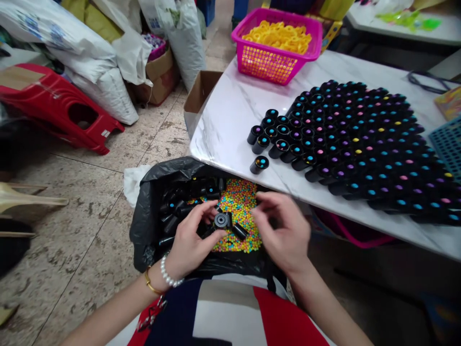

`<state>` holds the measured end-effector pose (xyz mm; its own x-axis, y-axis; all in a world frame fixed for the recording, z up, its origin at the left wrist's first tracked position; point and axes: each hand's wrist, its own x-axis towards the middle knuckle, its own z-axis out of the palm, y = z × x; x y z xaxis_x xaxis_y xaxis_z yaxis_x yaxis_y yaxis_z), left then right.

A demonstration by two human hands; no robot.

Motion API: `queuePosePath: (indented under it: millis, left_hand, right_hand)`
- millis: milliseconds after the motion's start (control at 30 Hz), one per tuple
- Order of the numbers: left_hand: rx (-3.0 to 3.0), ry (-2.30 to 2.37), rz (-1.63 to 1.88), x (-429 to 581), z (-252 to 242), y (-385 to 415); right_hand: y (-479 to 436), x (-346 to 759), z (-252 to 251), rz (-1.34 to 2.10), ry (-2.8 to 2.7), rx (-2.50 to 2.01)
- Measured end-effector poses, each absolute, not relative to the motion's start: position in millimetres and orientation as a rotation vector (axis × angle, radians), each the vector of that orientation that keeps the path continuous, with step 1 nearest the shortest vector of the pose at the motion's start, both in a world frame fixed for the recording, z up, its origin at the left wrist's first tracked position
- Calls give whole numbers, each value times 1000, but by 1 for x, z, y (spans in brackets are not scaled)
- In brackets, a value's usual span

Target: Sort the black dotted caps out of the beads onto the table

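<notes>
My left hand [196, 235], with a pearl bracelet and a gold bangle at the wrist, has its thumb and fingers around a small black plastic tube [222, 220]. The tube's ringed round end faces me. To its right, my right hand [284, 228] hangs over the bin's edge, fingers loosely curled and thumb apart from the forefinger; nothing shows between them. Below both hands, a bin lined with a black plastic bag [147, 206] holds small multicoloured beads [239, 197]. A loose black tube [239, 231] lies on the beads, and more black tubes [173, 211] are heaped at the left.
On the white marbled table [219, 129], many black tubes [345, 129] stand upright in rows with coloured beads showing in their tops. A pink basket [277, 72] of yellow rings [277, 36] sits behind. A red stool [61, 105] and white sacks [108, 86] are at left.
</notes>
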<state>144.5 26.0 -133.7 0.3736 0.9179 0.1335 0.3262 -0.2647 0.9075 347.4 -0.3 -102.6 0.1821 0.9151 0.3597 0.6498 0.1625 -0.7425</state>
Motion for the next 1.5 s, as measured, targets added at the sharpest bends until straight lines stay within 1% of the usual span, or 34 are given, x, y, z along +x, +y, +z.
queuePosePath:
  millis: [67,100,167,300,433,567,667,867,1067,1233,1367,1500]
  left_hand:
    - [1869,1056,872,147,-134,25]
    - [1931,1030,860,149,-133,25]
    - [2049,981,827,150,-133,25]
    - [2191,953,816,149,-134,26]
    - [2271,955,799,146,-138,27]
    - [2321,931,752,146,-141,28]
    - [2371,980,710,146,-143,28]
    - [2426,991,647,147,-144,27]
    - [2436,968,588,149,-145,24]
    - [2420,947,577,150,-145,26]
    - [2412,924,567,150,-146,27]
    - [2409,920,575,150,-147,26]
  right_hand:
    - [-12,340,-109,740,-1710,-1434]
    - [-15,338,-112,857,-1766,-1384]
    - [-12,340,-118,915,-1793,-1386]
    - [6,355,-129,743,-1839,-1645]
    - [17,355,-136,424,-2277,-1945]
    - [16,346,-136,62,-2495,-2009]
    - [15,345,-132,-50,-2511,-2091]
    - [17,344,-130,-64,-2532,-2215]
    - [22,339,-143,44,-2481,-2205]
    - [15,341,-138,-59,-2535,-2200]
    - [16,340,-133,89,-2599,-2238]
    - [26,335,-137,195,-2433,-2243]
